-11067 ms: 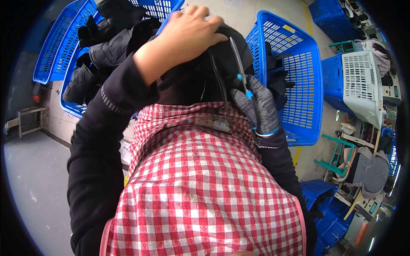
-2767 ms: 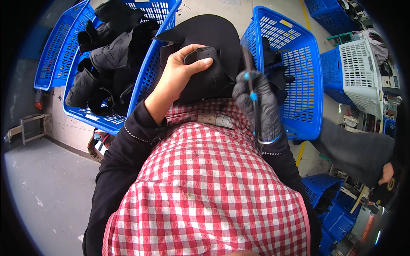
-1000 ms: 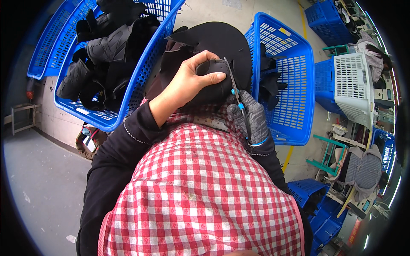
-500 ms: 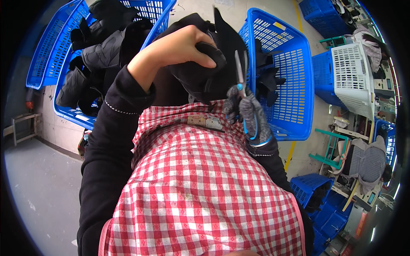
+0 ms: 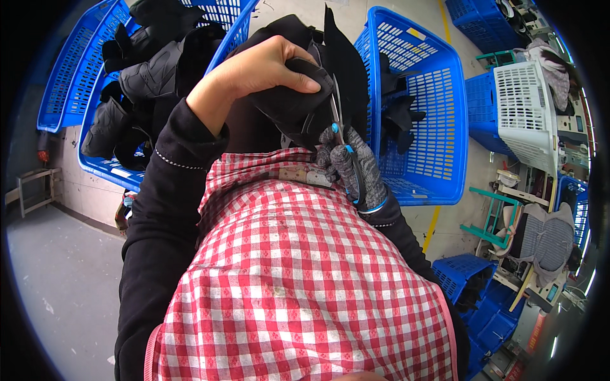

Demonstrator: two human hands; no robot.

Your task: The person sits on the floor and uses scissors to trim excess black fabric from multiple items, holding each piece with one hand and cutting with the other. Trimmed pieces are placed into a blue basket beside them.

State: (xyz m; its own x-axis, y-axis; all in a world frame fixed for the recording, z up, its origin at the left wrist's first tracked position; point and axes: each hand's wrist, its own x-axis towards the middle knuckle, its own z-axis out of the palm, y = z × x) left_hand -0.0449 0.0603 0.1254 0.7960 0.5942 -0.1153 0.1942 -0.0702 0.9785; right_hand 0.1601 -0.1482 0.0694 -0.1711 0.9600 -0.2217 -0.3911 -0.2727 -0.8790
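My bare left hand (image 5: pixel 270 66) grips a black, curved fabric piece (image 5: pixel 289 105) over my lap, thumb on top and the other fingers hidden behind its edge. It looks like a stitched shoe upper, though its whole shape does not show. A grey knitted glove covers my right hand (image 5: pixel 356 165), which is closed round the blue-trimmed handles of a pair of scissors (image 5: pixel 338 114). The blades point up and lie at the right edge of the black piece. More black material (image 5: pixel 346 57) rests on my lap behind it.
At the left, a blue basket (image 5: pixel 105 168) holds several black pieces. Close on my right stands another blue basket (image 5: pixel 438 190) with a few black pieces inside. A white basket (image 5: pixel 524 108), a green stool frame (image 5: pixel 486 219) and work tables are farther right.
My right hand has moved left with the scissors, bringing the blades to the black piece; they now look closer together. My left hand keeps its grip, nearly still.
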